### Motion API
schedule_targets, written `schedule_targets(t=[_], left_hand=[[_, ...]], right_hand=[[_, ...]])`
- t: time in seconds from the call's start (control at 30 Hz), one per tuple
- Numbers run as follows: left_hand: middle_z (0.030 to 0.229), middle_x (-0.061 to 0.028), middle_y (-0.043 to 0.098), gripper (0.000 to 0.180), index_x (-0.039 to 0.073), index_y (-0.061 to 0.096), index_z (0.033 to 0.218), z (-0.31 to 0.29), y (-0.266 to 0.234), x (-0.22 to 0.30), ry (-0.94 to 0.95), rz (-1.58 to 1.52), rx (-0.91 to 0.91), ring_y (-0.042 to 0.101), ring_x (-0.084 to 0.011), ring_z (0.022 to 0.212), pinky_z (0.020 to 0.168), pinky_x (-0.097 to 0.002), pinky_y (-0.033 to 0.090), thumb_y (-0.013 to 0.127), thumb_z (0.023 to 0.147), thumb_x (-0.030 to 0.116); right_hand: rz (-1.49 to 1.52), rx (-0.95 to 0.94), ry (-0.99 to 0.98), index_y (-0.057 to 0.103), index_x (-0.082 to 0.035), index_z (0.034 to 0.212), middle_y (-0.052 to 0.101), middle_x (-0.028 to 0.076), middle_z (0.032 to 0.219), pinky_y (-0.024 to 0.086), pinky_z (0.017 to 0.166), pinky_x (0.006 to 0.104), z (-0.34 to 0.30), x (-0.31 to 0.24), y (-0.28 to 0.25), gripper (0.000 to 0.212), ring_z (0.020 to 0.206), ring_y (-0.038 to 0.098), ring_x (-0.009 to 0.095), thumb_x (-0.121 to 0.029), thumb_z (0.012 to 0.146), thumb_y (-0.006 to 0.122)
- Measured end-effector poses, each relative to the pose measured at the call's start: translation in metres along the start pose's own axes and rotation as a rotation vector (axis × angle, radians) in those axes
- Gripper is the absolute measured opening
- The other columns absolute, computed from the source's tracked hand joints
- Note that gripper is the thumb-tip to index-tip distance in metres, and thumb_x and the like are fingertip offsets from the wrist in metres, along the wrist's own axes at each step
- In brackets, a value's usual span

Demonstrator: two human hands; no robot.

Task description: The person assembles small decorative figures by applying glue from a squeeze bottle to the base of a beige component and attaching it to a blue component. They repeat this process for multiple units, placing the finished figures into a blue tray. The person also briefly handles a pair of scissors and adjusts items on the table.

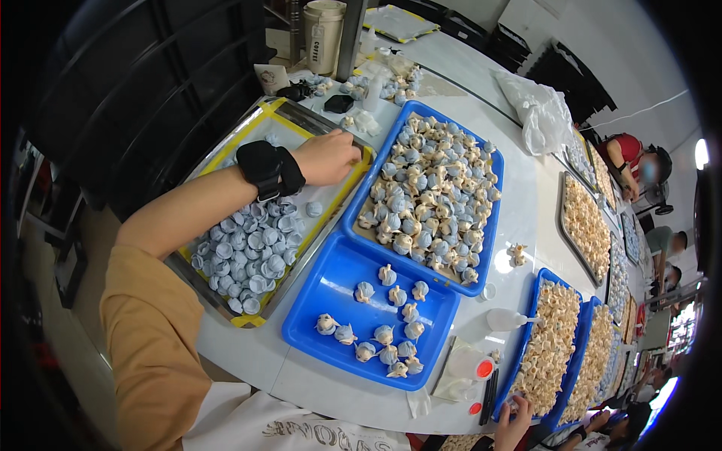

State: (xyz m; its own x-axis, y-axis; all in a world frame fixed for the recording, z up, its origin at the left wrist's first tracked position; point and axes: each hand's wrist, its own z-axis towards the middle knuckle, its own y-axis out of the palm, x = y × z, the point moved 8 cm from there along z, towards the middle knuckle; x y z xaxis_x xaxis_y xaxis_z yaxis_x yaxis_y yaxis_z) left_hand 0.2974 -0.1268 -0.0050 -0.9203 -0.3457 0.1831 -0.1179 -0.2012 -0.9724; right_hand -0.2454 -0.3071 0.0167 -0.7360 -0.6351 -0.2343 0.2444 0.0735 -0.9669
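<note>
My left hand [329, 156], a black band on its wrist, reaches over the far right corner of a metal tray [292, 284] edged with yellow tape. Its fingers are curled; whatever they hold is hidden. Many pale blue-grey cup-shaped shells [252, 252] lie in that tray, with a single shell [313, 209] apart near the hand. At the lower right edge, my right hand [513, 427] is beside a blue tray [529, 323] heaped with small beige pieces [553, 338]. Its fingers pinch around something small that I cannot make out.
One blue tray [412, 113] is piled with blue-and-beige figurines [432, 195]; a nearer blue tray [301, 316] holds several. Between trays lie a squeeze bottle [505, 319], a red-topped jar [470, 364] and black tweezers [489, 395]. A cup [323, 37] stands behind; people sit farther right.
</note>
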Motion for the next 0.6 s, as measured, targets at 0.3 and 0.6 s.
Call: schedule_targets(t=[0.3,0.6], left_hand=[[0.079,-0.0147,0.060,0.009,0.004,0.062,0.071,0.029,0.001,-0.005,-0.030,0.011,0.038,0.058,-0.0323,0.081,0.071,-0.0416,0.048,0.057,0.066,0.009],[0.066,-0.0137,0.060,0.010,0.006,0.059,0.063,0.043,0.012,-0.010,-0.125,0.019,-0.045,0.060,-0.0325,0.066,0.060,-0.0431,0.046,0.059,0.064,0.017]], right_hand=[[-0.011,-0.014,0.025,0.056,-0.001,0.105,0.057,0.016,0.100,0.044,0.065,0.0351,0.002,-0.001,0.000,0.023,0.071,0.055,0.028,-0.008,0.083,0.058],[-0.025,-0.005,0.010,0.056,-0.001,0.104,0.057,0.015,0.100,0.044,0.064,0.0348,-0.001,0.005,0.001,0.022,0.068,0.054,0.027,-0.010,0.084,0.057]])
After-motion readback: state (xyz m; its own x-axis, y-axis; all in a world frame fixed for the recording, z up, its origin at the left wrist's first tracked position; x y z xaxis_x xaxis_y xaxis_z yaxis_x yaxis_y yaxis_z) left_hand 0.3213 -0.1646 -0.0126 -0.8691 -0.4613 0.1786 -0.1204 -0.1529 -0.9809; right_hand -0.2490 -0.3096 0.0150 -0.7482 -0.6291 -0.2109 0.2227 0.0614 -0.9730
